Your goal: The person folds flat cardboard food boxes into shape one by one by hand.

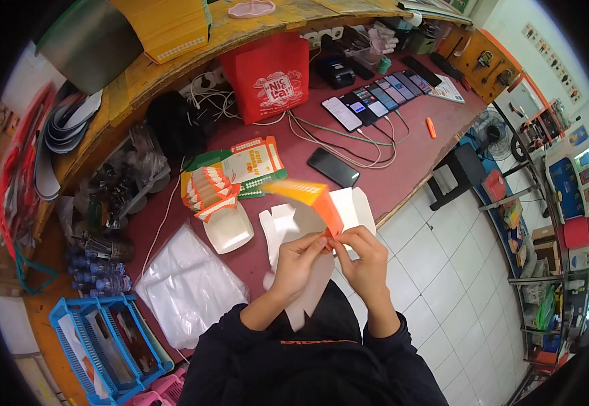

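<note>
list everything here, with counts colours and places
Held carton: 1, orange and white, both hands
White card: count unclear, white, beyond hands
Printed cartons: several, orange-green, table left
White tray: 1, white, beside them
Plastic bags: a stack, clear, near left
Red bag: 1, red, back edge
Lone phone: 1, black, mid-table
Phone row: several, mixed, back right
Blue rack: 1, blue, near-left corner
Stool: 1, black, right floor
Shelf goods: uncountable, mixed, far right
Table: 1, dark red, centre
Left hand: 1, bare, on held carton
Right hand: 1, bare, on held carton
</note>
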`<state>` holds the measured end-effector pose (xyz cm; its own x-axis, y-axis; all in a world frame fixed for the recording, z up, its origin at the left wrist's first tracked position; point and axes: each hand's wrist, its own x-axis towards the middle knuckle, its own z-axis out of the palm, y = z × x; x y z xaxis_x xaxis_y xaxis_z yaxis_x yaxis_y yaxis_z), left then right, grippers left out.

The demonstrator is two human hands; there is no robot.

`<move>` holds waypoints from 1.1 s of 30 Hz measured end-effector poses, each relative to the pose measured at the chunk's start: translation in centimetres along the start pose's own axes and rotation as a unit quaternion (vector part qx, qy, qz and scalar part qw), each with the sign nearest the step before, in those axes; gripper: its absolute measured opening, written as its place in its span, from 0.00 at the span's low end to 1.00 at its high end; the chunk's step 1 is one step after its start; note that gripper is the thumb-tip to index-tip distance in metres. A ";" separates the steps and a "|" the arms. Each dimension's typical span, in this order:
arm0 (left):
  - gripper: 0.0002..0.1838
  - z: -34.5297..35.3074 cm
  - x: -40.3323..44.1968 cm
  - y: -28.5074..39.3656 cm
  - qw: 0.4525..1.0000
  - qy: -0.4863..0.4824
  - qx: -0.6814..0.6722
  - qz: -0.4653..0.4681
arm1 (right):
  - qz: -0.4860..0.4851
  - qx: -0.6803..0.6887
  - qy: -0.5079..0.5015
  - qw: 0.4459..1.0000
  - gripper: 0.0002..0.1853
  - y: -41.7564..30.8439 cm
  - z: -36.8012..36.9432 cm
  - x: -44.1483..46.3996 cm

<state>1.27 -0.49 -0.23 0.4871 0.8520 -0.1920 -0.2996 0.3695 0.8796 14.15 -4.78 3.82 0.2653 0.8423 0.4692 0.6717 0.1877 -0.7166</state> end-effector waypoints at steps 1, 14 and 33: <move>0.12 0.0 0.0 -0.1 1.000 -0.001 -0.001 0.000 | 0.000 -0.001 0.000 1.000 0.04 0.1 -0.1 -0.1; 0.13 -1.2 -0.2 -0.9 0.992 -0.110 -0.010 0.062 | -0.002 0.024 -0.041 0.999 0.04 -0.5 -1.4 -0.4; 0.14 -1.1 0.1 -2.2 0.988 0.021 -0.087 0.122 | -0.075 -0.048 -0.243 0.966 0.47 -0.4 0.4 -2.1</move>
<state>1.10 -0.83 -2.69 0.3493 0.9370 -0.0042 -0.5429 0.2060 0.8141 13.06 -6.40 2.92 -0.1810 0.9511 0.2501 0.7446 0.2987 -0.5970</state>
